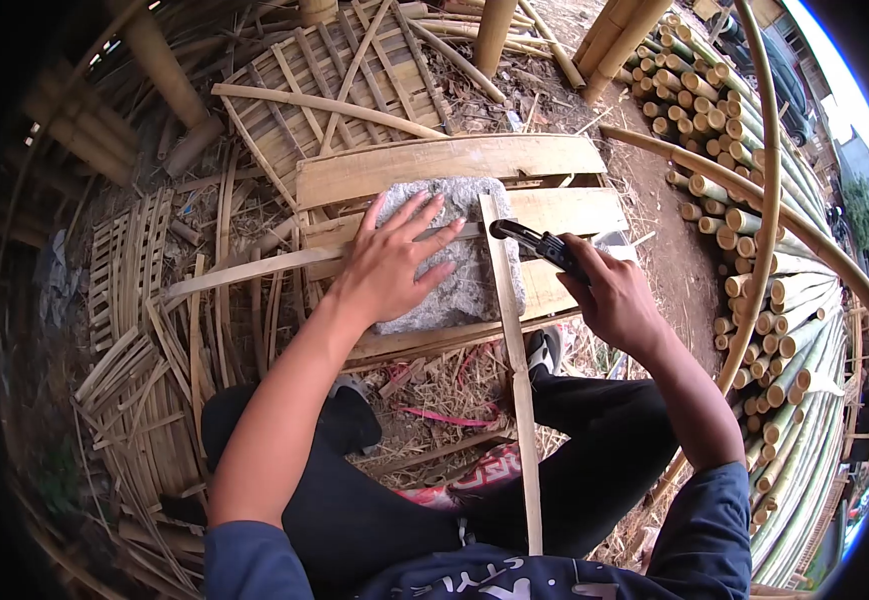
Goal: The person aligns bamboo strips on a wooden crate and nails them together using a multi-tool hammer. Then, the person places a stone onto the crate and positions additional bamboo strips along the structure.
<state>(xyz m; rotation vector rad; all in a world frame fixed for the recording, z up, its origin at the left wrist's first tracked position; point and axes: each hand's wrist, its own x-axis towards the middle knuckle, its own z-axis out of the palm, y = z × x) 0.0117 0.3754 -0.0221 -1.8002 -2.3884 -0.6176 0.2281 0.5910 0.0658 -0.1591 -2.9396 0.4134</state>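
Note:
A rough grey stone block [445,283] lies on the bamboo boards in front of me. My left hand [395,255] rests on it with fingers spread, pressing over a long bamboo strip [255,270] that runs out to the left. A second bamboo strip [517,375] crosses the block's right side and reaches down toward my lap. My right hand [610,290] is closed around the dark handle of what looks like a hammer [545,245]. The tool's rounded black end is at the upper part of the second strip, near where the two strips meet; whether it touches cannot be made out.
Wide bamboo boards [455,157] form the low bench under the block. Beyond it leans a bamboo lattice panel [345,80]. Split strips [145,410] are heaped at left, and cut bamboo poles [755,290] are stacked at right. My legs straddle shavings [445,400] on the ground.

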